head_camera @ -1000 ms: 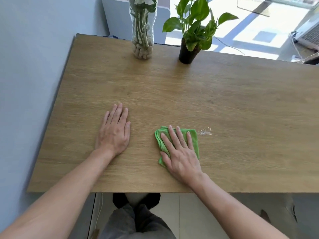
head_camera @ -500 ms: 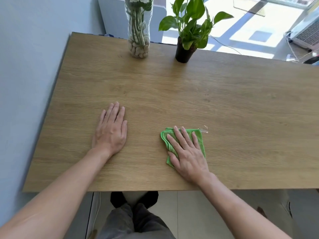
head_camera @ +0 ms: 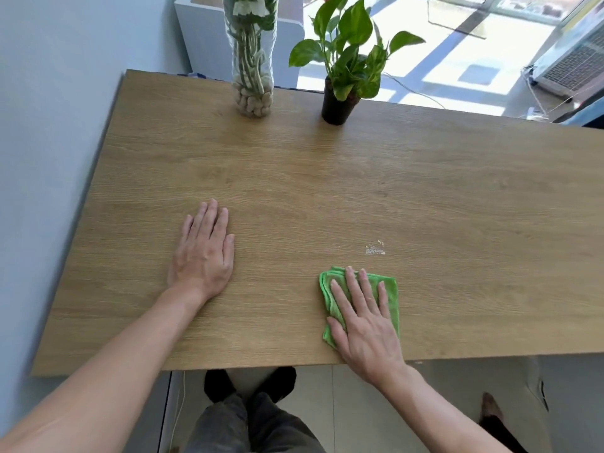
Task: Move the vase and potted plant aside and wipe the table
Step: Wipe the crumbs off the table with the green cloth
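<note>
Near the table's (head_camera: 425, 197) front edge, the right hand (head_camera: 366, 318) lies flat with fingers spread on the green cloth (head_camera: 390, 291), likely to press it down for wiping; a small white smear (head_camera: 375, 251) sits just at its 12 o'clock. At 9 o'clock the left hand (head_camera: 204, 253) rests open and empty, probably bracing. Vase (head_camera: 251, 76) and potted plant (head_camera: 340, 103) stand at the far edge, out of the way

A white cabinet (head_camera: 202, 37) stands at the top of the view. Left of it runs a pale blue-grey wall (head_camera: 49, 125). To its right lies a sunlit floor (head_camera: 457, 67) crossed by dark bars of shadow, with a thin cable (head_camera: 411, 89) trailing over it. Far right of the cabinet sits a grey device (head_camera: 575, 60) with a keyboard grid. Well below the cabinet, at the bottom edge, are grey trousers (head_camera: 248, 426) and dark footwear (head_camera: 222, 384) on pale tiles (head_camera: 359, 403), with a thin white cord (head_camera: 179, 407) hanging just to their left.
</note>
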